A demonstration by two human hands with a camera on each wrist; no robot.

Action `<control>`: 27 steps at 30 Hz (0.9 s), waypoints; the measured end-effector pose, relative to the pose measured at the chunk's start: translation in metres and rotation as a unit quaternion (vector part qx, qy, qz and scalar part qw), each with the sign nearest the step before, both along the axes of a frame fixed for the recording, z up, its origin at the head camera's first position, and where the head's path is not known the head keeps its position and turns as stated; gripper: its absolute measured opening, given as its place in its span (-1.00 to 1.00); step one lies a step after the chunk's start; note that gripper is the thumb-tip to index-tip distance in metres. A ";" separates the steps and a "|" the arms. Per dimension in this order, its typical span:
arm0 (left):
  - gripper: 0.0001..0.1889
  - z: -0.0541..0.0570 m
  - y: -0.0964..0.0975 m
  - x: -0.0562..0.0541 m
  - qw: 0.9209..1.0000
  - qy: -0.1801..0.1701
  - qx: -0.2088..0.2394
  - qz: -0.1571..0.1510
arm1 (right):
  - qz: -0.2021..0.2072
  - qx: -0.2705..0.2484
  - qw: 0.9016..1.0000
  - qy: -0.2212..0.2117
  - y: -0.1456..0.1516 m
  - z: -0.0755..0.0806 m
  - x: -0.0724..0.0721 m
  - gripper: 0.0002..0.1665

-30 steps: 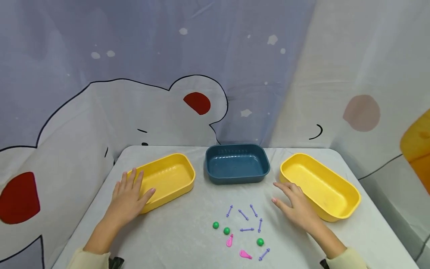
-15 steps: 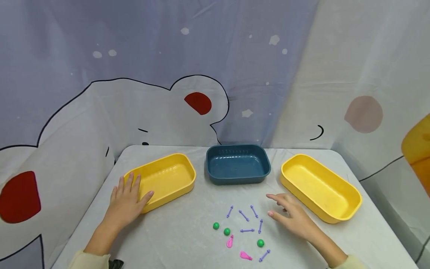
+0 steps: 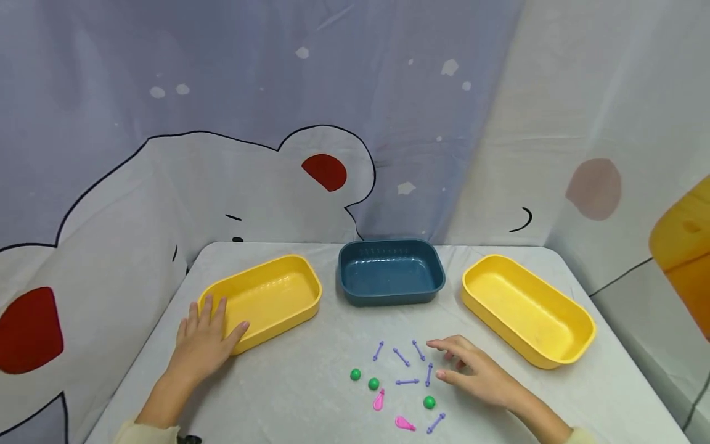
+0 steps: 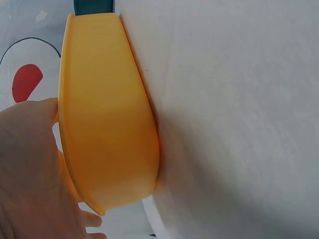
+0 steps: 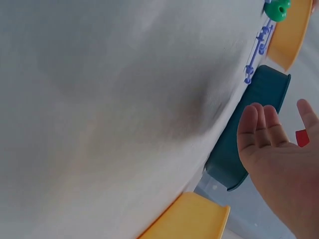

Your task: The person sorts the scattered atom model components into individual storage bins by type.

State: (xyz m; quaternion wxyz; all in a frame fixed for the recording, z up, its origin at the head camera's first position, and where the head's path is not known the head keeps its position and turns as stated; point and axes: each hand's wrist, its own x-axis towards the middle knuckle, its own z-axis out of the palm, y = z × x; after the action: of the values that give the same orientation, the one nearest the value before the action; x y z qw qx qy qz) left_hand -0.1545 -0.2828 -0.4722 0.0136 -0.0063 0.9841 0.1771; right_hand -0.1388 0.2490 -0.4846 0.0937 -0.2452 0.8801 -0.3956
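My left hand [image 3: 202, 342] lies with spread, straight fingers over the near left corner of a yellow tray [image 3: 272, 320]; in the left wrist view the thumb is by the tray's rim [image 4: 65, 94]. My right hand [image 3: 479, 376] hovers with loosely bent fingers, thumb apart from forefinger, holding nothing. Just left of its fingertips are several small purple rods with knobbed ends, the nearest a purple rod [image 3: 429, 374]. Three green beads, one a green bead [image 3: 429, 402], lie among them. Two pink teardrop-shaped pieces, one a pink piece [image 3: 405, 423], lie closer to me.
A dark blue tray [image 3: 391, 301] stands at the back middle of the white-covered table [image 3: 299, 394]. Another yellow tray [image 3: 499, 327] sits at the right, angled, beyond my right hand. A printed curtain [image 3: 249, 185] rises behind the table.
My right hand has moved left and toward me, from beside the right yellow tray to the purple rods. My left hand has slid slightly toward me along the left tray. The small pieces have not moved.
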 end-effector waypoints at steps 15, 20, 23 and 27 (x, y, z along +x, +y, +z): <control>-0.02 -0.007 -0.004 -0.001 1.000 -0.006 0.006 0.008 | 0.074 -0.007 0.997 -0.017 0.000 -0.007 0.008 -0.55; 0.01 -0.007 -0.003 0.000 1.000 -0.005 0.003 0.020 | 0.102 -0.013 0.994 -0.036 0.000 -0.007 0.010 -0.60; 0.02 -0.007 -0.002 0.002 1.000 -0.003 0.000 0.026 | 0.108 -0.012 0.992 -0.065 0.000 -0.008 0.010 -0.61; 0.03 -0.006 -0.002 0.004 0.999 0.000 -0.002 0.032 | 0.117 -0.013 0.990 -0.079 0.000 -0.009 0.011 -0.62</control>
State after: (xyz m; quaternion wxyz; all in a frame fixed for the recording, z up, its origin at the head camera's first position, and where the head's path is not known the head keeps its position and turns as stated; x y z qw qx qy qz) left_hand -0.1510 -0.2850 -0.4784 0.0075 -0.0376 0.9837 0.1756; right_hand -0.1280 0.2495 -0.4941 0.2054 -0.3159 0.8299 -0.4113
